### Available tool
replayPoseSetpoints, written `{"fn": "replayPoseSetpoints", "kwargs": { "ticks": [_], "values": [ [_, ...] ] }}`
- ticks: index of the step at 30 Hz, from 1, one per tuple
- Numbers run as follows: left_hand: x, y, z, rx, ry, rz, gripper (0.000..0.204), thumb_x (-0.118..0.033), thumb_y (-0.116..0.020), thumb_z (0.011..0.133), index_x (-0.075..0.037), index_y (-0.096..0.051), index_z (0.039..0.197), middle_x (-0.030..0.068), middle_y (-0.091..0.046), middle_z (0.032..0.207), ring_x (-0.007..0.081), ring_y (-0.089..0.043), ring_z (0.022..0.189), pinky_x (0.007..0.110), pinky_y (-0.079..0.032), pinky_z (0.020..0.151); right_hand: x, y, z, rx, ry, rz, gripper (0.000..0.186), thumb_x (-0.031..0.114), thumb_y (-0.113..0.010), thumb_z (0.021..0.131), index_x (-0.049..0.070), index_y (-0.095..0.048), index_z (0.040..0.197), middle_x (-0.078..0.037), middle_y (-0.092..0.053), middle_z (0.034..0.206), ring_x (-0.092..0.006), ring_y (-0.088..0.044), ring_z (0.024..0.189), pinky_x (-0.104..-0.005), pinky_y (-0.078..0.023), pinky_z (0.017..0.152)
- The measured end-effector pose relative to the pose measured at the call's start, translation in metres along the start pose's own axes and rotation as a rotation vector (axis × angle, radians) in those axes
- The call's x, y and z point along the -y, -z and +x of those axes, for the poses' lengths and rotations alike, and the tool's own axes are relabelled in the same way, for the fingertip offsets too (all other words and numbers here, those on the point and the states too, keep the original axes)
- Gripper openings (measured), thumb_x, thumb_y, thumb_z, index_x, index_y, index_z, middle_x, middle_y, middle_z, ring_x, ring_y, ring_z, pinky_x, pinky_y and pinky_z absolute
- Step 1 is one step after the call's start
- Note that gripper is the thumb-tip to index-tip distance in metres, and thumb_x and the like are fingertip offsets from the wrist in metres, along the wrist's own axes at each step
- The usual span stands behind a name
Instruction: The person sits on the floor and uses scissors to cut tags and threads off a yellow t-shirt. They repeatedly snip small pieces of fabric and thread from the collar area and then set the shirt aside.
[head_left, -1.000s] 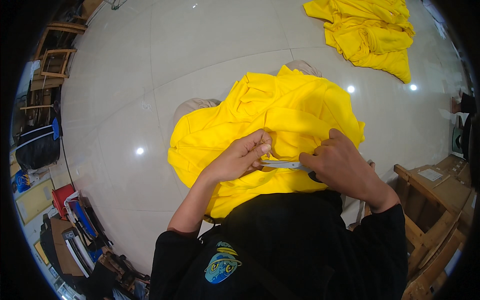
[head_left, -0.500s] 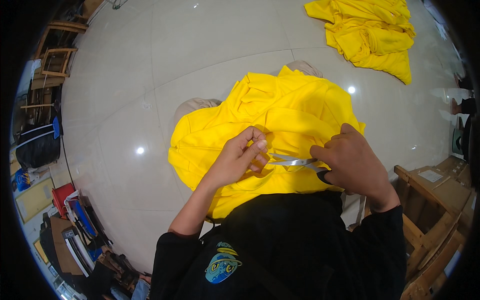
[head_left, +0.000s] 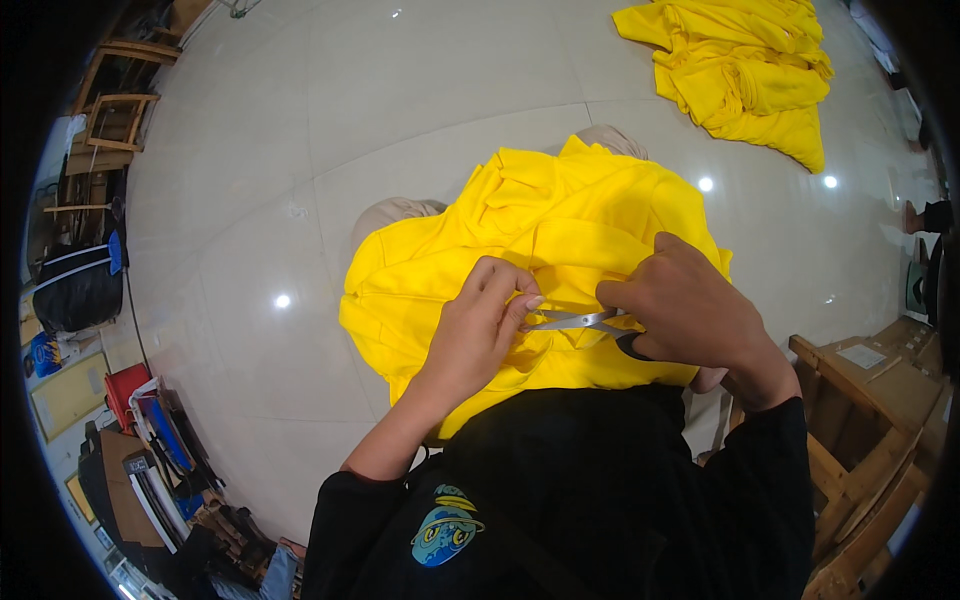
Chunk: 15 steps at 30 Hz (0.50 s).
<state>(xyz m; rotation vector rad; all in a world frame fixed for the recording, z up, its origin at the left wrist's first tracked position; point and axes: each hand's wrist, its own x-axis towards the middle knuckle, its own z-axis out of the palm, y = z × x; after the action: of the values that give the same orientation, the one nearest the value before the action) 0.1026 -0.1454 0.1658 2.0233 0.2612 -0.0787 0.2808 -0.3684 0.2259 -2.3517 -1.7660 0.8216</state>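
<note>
A yellow cloth garment lies bunched across my lap, over both knees. My right hand is closed around the dark handles of a pair of scissors. Their silver blades point left, slightly parted, with the tips beside my left fingertips. Thumb and fingers of my left hand are pinched together just above the cloth. Whatever lies in that pinch is too small to make out.
A heap of yellow garments lies on the tiled floor at the far right. Wooden frames and cardboard stand close on my right. Along the left are a black bag, books and wooden furniture.
The scissors and my right hand have shifted a little left, bringing the blade tips up to my left fingertips. My left fingers remain pinched.
</note>
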Motion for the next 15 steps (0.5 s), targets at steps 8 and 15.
{"fn": "replayPoseSetpoints", "kwargs": {
  "ticks": [8,15],
  "values": [
    [-0.0055,0.0009,-0.0009,-0.024,-0.017,0.072,0.010,-0.010,-0.073,0.113,-0.002,-0.068,0.116,0.0121,-0.064,0.114,0.0230,-0.075,0.072,0.035,-0.059,0.068,0.0045,0.0020,0.0112,0.052,0.007,0.000,0.031,0.023,-0.095,0.081,0.014,-0.082,0.107,-0.010,-0.077,0.085,-0.0299,-0.067,0.084,-0.0427,-0.051,0.087],
    [-0.0040,0.0013,0.0007,-0.023,-0.074,0.120,0.007,-0.007,-0.072,0.113,-0.003,-0.067,0.115,0.0108,-0.063,0.111,0.0210,-0.072,0.070,0.035,-0.055,0.064,0.0056,0.0012,0.0111,0.041,0.012,-0.010,0.030,0.022,-0.094,0.081,0.014,-0.082,0.107,-0.010,-0.076,0.084,-0.0313,-0.068,0.085,-0.0441,-0.052,0.087]
  ]
}}
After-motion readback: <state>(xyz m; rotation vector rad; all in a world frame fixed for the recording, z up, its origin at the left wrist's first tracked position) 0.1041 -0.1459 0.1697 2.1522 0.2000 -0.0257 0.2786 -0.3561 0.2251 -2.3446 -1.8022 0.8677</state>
